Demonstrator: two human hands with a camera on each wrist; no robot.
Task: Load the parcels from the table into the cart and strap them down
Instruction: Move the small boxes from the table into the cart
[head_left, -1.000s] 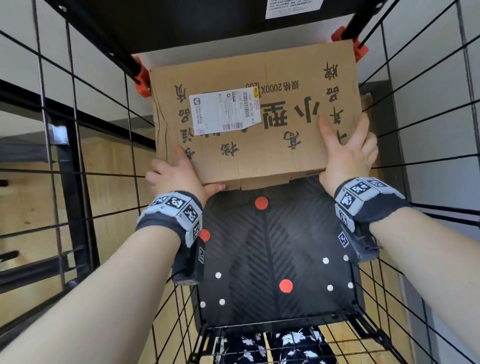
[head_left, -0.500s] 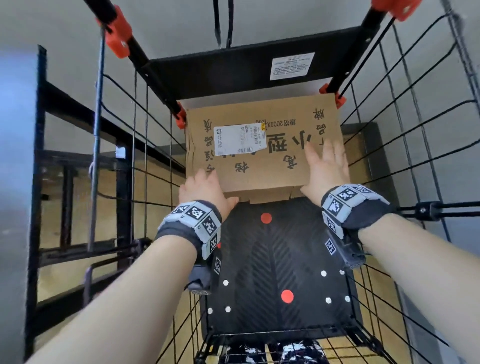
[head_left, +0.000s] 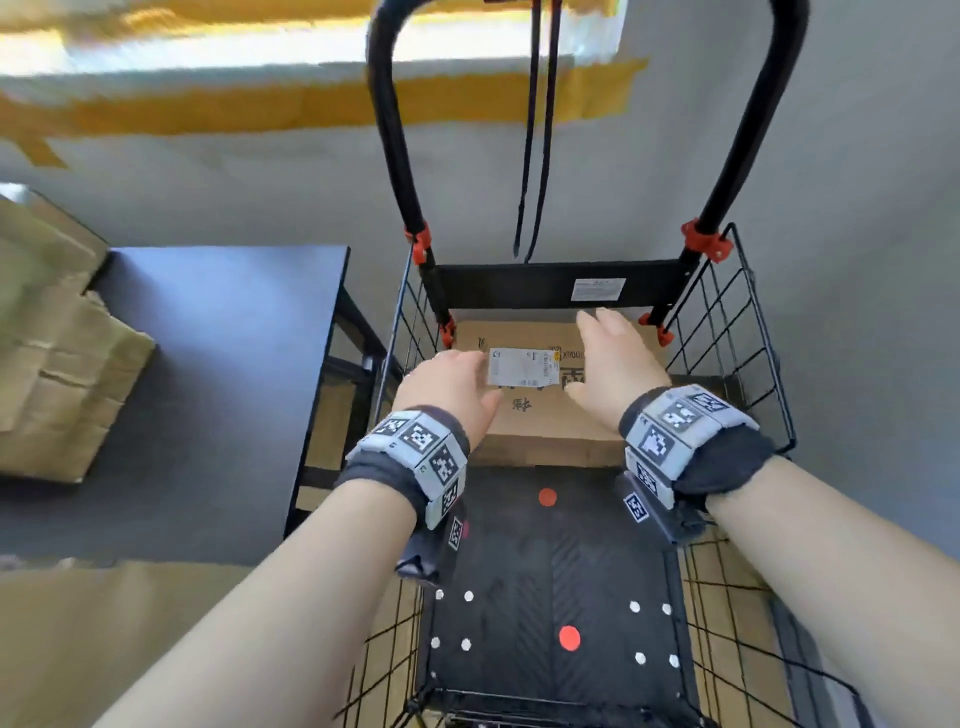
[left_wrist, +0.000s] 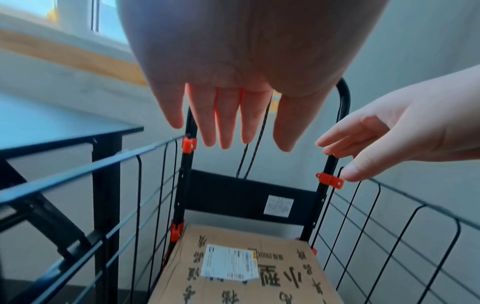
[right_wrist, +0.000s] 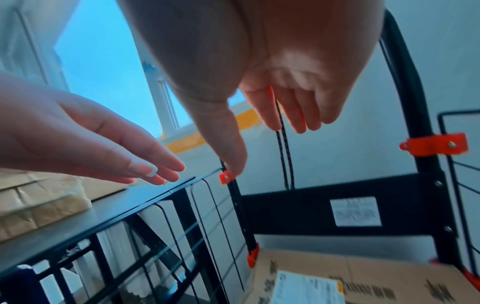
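I saw the box (head_left: 540, 415) lying flat at the far end of the cart (head_left: 748, 332), against its black back panel (head_left: 519, 285), white label (head_left: 523, 367) facing up. My left hand (head_left: 451, 387) hung above the box's left side, fingers straight and close together, gripping nothing. My right hand (head_left: 613, 364) hung over the right side, fingers relaxed and slightly spread, also bare. More parcels (head_left: 57, 353) sat on the dark table (head_left: 223, 332) just left of the cart. Two black cords (head_left: 535, 156) hung between the handle bars.
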